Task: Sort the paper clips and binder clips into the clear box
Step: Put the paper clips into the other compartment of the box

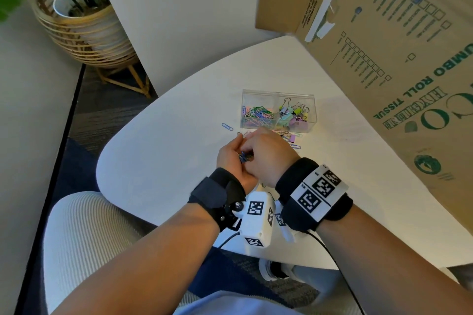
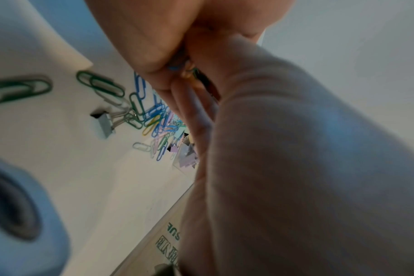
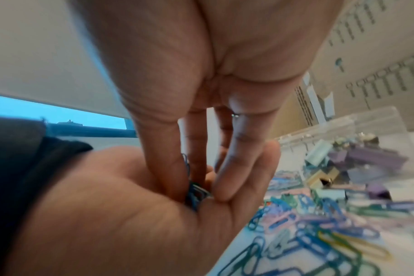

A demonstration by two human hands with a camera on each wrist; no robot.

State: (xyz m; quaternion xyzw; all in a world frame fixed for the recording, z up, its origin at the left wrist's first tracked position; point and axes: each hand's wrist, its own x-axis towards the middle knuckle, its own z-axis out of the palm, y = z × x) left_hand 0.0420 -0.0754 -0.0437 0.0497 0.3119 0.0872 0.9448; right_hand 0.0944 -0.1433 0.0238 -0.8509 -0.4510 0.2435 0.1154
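Both hands meet mid-frame: left hand point(image 1: 231, 155) cups a bunch of paper clips point(image 1: 243, 156), right hand point(image 1: 266, 153) probably pinching some; clear box point(image 1: 277, 96) sits just above, paper-clip compartment left

Clear box point(image 1: 277, 100): paper clips left compartment, binder clips right.

Open bench point(image 1: 158, 161) to the left of the clear box point(image 1: 277, 110); hemmed on the right by a tall cardboard carton point(image 1: 384, 71); loose clips point(image 1: 289, 135) strewn in front.
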